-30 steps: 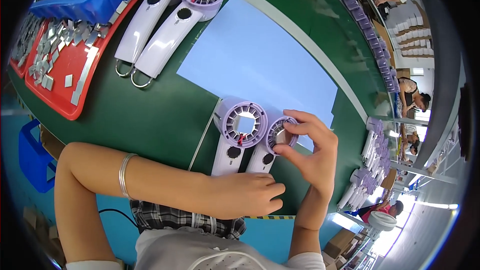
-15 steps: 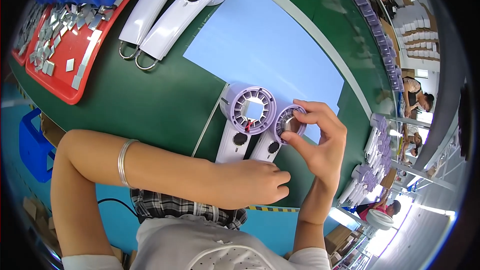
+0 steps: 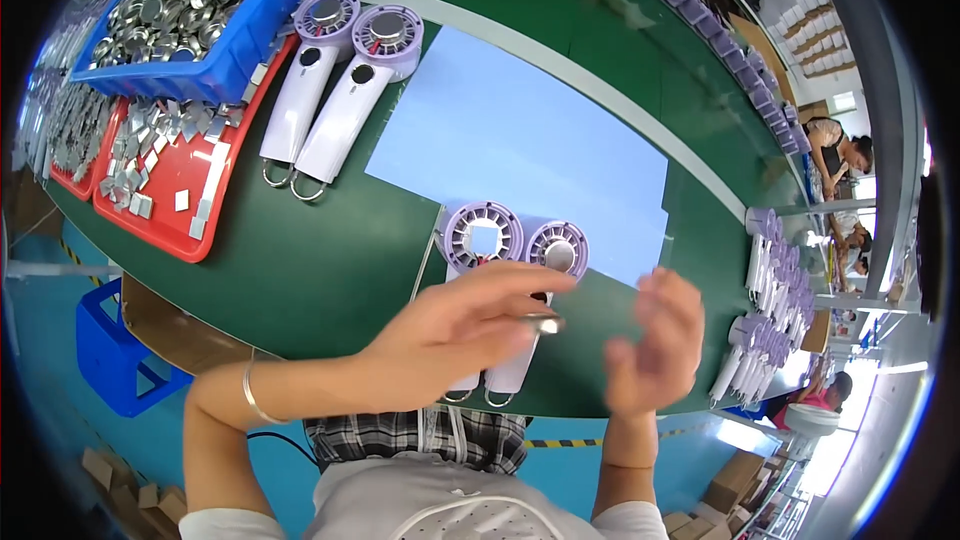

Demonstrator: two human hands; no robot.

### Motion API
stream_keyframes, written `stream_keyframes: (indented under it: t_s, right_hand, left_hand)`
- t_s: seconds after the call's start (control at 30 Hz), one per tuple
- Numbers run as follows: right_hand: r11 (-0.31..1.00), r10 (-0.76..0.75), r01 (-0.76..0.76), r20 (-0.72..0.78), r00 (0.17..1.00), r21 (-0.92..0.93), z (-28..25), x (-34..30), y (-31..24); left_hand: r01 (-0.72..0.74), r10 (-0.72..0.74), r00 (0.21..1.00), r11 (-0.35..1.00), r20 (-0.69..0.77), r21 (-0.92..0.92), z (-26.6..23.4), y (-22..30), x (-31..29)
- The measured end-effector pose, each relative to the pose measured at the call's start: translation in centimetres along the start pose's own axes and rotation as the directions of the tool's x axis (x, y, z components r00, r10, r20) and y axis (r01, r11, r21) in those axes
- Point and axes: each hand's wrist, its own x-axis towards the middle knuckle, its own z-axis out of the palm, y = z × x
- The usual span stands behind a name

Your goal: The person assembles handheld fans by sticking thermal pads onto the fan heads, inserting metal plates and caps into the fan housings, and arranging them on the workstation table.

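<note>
I sit in a factory assembly workshop, and the goods in the making show it: lilac-and-white plastic handheld fans with round slotted heads (image 3: pixel 557 243) lie in pairs on my long green workbench (image 3: pixel 320 290). Loose parts come in bulk, with round silver metal discs (image 3: pixel 190 0) heaped in a deep blue plastic bin (image 3: pixel 264 32) and small square metal plates (image 3: pixel 182 200) scattered over a shallow red plastic tray (image 3: pixel 168 232). To my right, more lilac-and-white units (image 3: pixel 770 280) stand in rows, co-workers (image 3: pixel 826 145) sit beyond them, and brown cardboard boxes (image 3: pixel 735 480) rest on the blue floor (image 3: pixel 565 465).
</note>
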Motion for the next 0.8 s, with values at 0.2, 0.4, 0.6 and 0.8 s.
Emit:
stream_keyframes:
  t_s: [0.2, 0.4, 0.6, 0.8]
  right_hand:
    - [0.895, -0.210, 0.301, 0.285, 0.935, -0.329, 2.4, 0.6, -4.2]
    - [0.912, -0.172, 0.261, 0.283, 0.944, -0.315, 3.5, 1.3, -4.6]
    - [0.997, -0.002, 0.021, 0.240, 0.971, -0.076, 5.6, 4.9, -1.1]
    - [0.995, -0.020, 0.054, 0.347, 0.938, -0.089, 6.9, 6.0, -0.1]
  left_hand:
    - [0.187, -0.247, 0.949, 0.941, -0.195, -0.281, 1.6, -0.8, -2.9]
    - [0.004, -0.100, 0.957, 0.943, -0.271, -0.334, 1.7, -2.7, -3.4]
    - [-0.187, 0.593, 0.765, 0.578, -0.252, 0.795, -1.3, -3.6, -5.4]
    - [0.035, 0.530, 0.834, 0.228, -0.155, 0.973, 0.0, -5.6, -3.7]
